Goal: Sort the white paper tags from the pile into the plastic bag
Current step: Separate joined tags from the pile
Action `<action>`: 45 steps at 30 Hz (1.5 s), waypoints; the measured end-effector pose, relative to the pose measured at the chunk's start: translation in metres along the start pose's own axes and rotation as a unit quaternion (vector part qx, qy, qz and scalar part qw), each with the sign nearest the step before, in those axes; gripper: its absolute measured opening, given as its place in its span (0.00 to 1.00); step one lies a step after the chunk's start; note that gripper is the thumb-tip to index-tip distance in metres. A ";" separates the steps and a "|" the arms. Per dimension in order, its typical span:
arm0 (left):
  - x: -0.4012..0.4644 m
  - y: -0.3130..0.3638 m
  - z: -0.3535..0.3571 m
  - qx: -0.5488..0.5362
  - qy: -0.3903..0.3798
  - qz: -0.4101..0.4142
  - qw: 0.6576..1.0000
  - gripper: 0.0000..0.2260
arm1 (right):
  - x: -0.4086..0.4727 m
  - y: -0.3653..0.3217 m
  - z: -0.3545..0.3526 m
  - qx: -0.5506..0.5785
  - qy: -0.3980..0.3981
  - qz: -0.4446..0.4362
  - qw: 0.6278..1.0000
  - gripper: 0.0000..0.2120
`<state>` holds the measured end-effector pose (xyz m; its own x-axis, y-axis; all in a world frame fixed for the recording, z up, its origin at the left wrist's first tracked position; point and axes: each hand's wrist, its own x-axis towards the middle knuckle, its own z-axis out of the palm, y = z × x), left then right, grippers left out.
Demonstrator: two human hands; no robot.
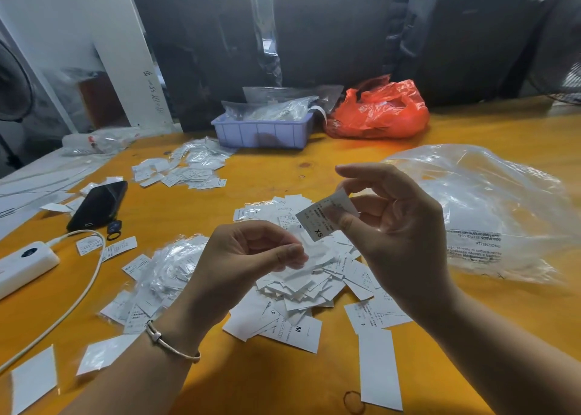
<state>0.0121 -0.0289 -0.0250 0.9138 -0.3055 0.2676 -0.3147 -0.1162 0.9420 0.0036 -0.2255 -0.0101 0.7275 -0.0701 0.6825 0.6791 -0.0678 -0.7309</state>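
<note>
A loose pile of white paper tags (301,285) lies on the orange table in front of me. My right hand (396,235) is raised over the pile and pinches one white tag marked XS (317,218) between thumb and fingers. My left hand (248,257) hovers just left of it, above the pile, fingertips pinched together; I cannot tell if it holds anything. A large clear plastic bag (490,213) with printed warning text lies crumpled to the right of my right hand.
Small bagged tags lie left of the pile (163,276) and further back (191,166). A black phone (99,204), a white power strip (23,265) with cable, a lilac bin (264,130) and an orange bag (382,111) stand around.
</note>
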 end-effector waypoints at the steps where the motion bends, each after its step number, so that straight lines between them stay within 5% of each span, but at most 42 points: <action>1: 0.000 0.001 0.000 -0.007 0.001 -0.003 1.000 0.07 | 0.000 0.000 0.000 -0.003 -0.001 0.001 1.000 0.19; 15: 0.001 0.002 0.002 -0.012 -0.002 -0.037 0.999 0.06 | -0.007 0.006 0.004 -0.078 -0.063 0.055 0.993 0.13; 23: 0.003 0.002 -0.001 -0.040 0.044 -0.049 0.997 0.09 | -0.005 0.009 0.002 -0.201 -0.036 0.006 0.979 0.11; 39: 0.004 -0.004 -0.001 -0.048 0.043 -0.045 0.997 0.09 | -0.009 0.014 0.007 -0.148 -0.163 0.049 0.974 0.05; 45: 0.008 -0.004 -0.015 0.016 0.095 -0.067 0.993 0.02 | -0.004 0.018 0.001 -0.130 -0.120 0.077 0.981 0.02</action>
<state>0.0243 -0.0169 -0.0241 0.9791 -0.1015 0.1763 -0.1920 -0.1752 0.9656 0.0128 -0.2252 -0.0257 0.8424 0.1358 0.5215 0.5348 -0.3285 -0.7785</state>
